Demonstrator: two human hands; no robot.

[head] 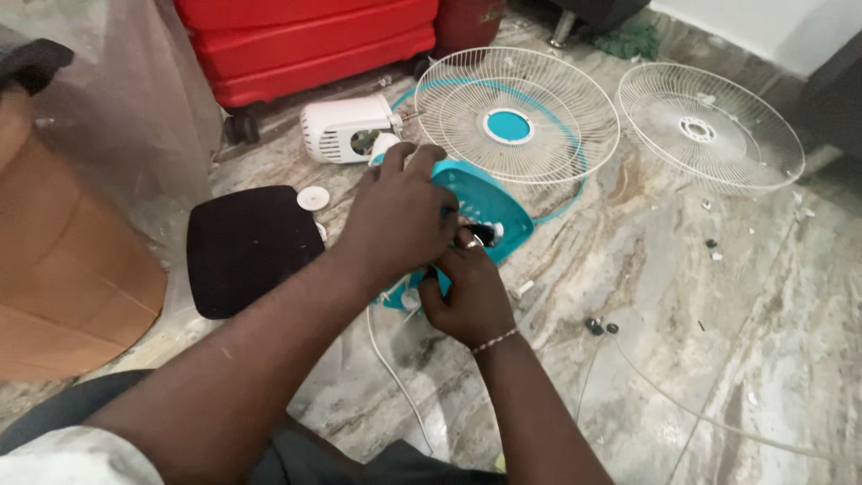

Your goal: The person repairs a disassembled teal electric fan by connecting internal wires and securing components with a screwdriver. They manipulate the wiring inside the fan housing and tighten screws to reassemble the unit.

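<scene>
The marble floor (682, 296) carried all parts. A red suitcase (305, 40) stood at the far edge, and a brown cardboard box (63, 260) sat at the left; its contents could not be seen. Two white wire fan guards lay flat: the guard with a teal centre cap (516, 115) just beyond the hands, and the plain guard (709, 126) beside it to the right. A black pad (247, 247) lay left of the hands, with a small white disc (312, 198) at its far corner. The white motor housing (346, 130) lay on its side, shaft end pointing right toward the capped guard. The teal fan base (489, 211) rested on the floor between both hands, its long axis running from near left to far right. The left hand (400, 216) was clamped over its top. The right hand (471, 296) gripped its near edge, fingertips pinching a small dark part (480, 235). Loose black screws (600, 327) lay nearby to the right.
</scene>
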